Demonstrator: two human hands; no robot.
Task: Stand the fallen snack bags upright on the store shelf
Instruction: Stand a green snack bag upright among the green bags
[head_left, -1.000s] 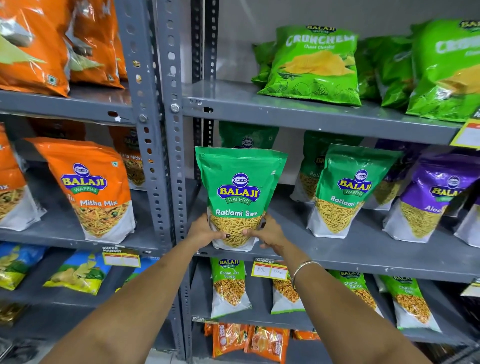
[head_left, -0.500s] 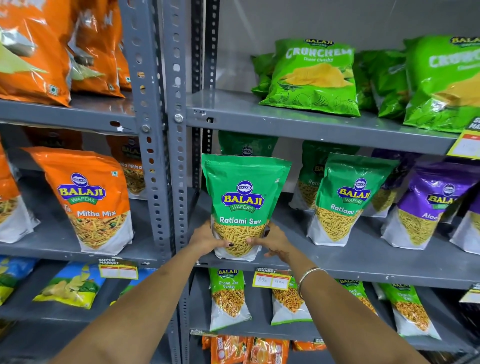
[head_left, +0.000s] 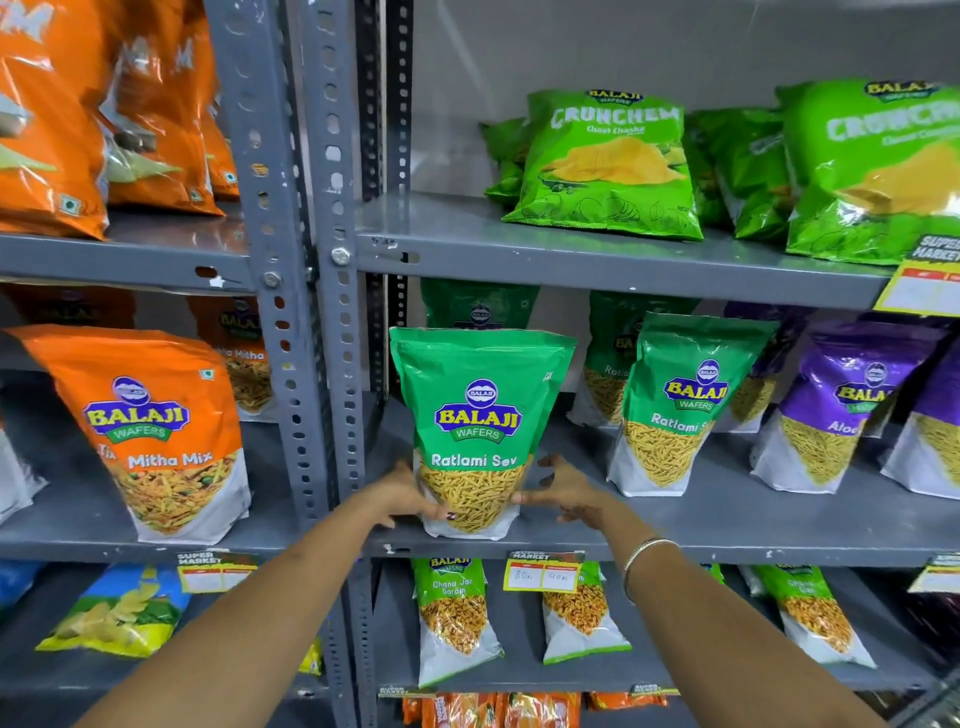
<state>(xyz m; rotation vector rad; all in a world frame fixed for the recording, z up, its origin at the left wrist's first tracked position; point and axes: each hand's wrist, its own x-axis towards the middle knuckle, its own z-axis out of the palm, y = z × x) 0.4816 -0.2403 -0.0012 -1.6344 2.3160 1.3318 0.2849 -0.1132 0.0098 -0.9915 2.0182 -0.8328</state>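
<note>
A green Ratlami Sev bag (head_left: 480, 415) stands upright near the front edge of the grey middle shelf (head_left: 727, 525), just right of the steel upright. My left hand (head_left: 402, 496) is against its lower left corner, thumb pressed on the front of the bag. My right hand (head_left: 569, 491) is at its lower right side with fingers spread; only a fingertip touches the bag's edge. Another green bag (head_left: 478, 306) stands behind it. A second Ratlami Sev bag (head_left: 680, 405) stands upright to the right.
Purple bags (head_left: 852, 405) stand further right on the same shelf. Green Crunchem bags (head_left: 608, 166) lean on the shelf above. An orange Mitha Mix bag (head_left: 161, 431) stands in the left bay. Smaller bags (head_left: 454, 618) and a price tag (head_left: 543, 571) are below.
The green bag has been set down a little further back and stays upright. My right hand has opened and drawn slightly away from it; my left hand stays at its base.
</note>
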